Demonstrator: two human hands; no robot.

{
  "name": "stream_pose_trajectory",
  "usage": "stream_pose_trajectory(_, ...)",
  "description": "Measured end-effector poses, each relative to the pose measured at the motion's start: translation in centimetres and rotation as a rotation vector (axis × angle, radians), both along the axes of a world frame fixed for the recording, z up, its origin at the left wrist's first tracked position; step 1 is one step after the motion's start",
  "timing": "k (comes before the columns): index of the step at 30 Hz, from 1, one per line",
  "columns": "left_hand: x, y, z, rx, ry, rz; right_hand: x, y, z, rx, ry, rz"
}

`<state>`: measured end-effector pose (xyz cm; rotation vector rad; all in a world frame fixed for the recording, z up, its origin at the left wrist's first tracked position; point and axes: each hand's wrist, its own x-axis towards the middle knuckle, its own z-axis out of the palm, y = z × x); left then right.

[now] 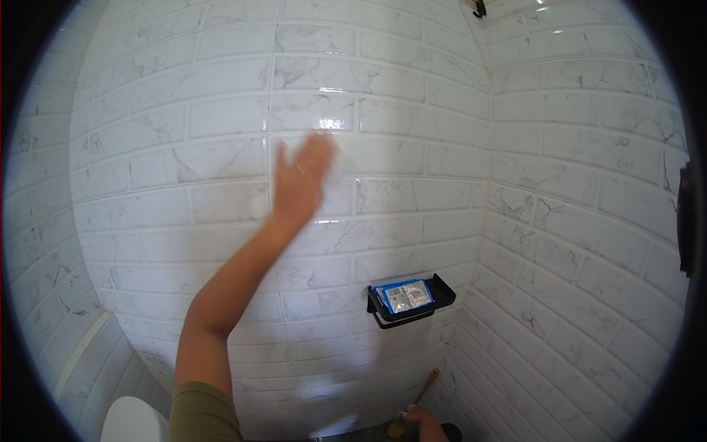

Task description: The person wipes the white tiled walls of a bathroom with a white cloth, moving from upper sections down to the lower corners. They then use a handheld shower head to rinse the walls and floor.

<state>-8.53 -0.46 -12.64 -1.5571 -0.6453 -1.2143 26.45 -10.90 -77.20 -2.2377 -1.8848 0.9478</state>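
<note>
My left hand is raised against the white marbled tile wall, its arm reaching up from an olive sleeve. Motion smears the fingers, though the thumb stands apart from them. A pale patch shows beside the fingertips, too blurred to name. Low down at the lower edge, my right hand is partly in view with its fingers curled. A small white thing shows at those fingers, its kind unclear. Close by, a thin stick with an orange-brown end slants upward, and a yellowish rounded thing lies next to the hand.
A black wall shelf holds a blue and silver packet, right of my left arm. A white rounded lid or seat is at lower left. Dark fixtures sit on the right wall and at the top.
</note>
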Motion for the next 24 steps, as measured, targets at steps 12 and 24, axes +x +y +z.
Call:
stream_pose_trajectory(12, 2.5, -1.6, 0.3, -0.003, -0.157, -0.06, 1.4, 0.1, -1.5, -0.074, 0.184, 0.014)
stream_pose_trajectory(24, -1.0, -2.1, -31.7, -0.141, 0.098, 0.129, -0.2, -5.7, 7.0, -0.185, 0.282, -0.173)
